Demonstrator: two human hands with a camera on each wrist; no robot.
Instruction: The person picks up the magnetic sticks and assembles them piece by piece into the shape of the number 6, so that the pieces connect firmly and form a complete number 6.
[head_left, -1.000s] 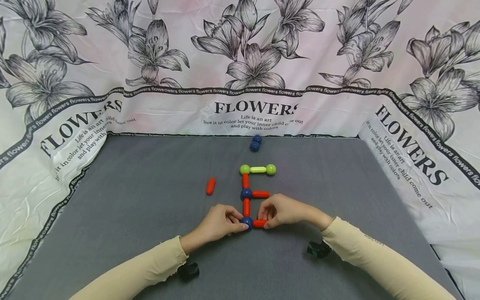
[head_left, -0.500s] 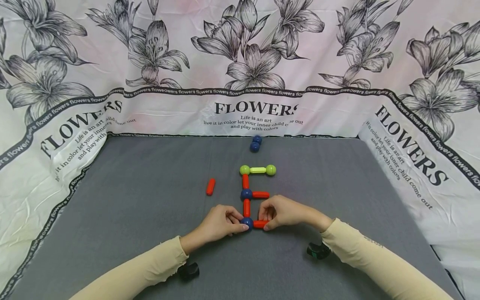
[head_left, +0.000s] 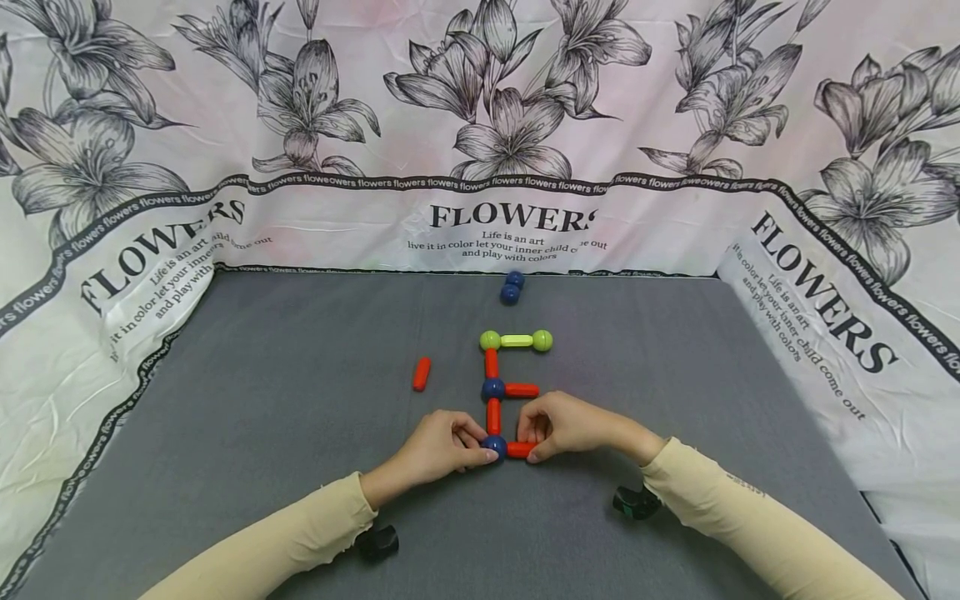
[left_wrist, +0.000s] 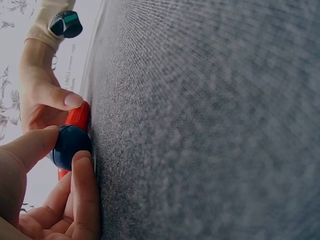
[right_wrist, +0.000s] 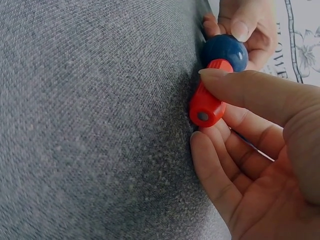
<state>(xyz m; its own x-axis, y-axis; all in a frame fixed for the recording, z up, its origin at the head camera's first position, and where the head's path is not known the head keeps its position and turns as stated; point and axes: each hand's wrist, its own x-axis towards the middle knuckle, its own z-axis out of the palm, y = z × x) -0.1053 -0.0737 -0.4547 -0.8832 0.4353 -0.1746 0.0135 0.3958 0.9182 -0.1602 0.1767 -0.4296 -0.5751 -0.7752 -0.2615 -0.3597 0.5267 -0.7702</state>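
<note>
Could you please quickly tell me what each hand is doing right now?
Left hand: pinching the nearest blue ball.
Right hand: holding the red rod against that ball.

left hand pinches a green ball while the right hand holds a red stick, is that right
Not quite: the ball is blue, not green, as the left wrist view shows. The left hand does pinch it, and the right hand does hold a red stick.

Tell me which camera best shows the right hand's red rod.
Right wrist: the red rod appears large, its free end visible. Left wrist shows it partly hidden behind the blue ball; head shows it small, partly covered by the right hand.
</note>
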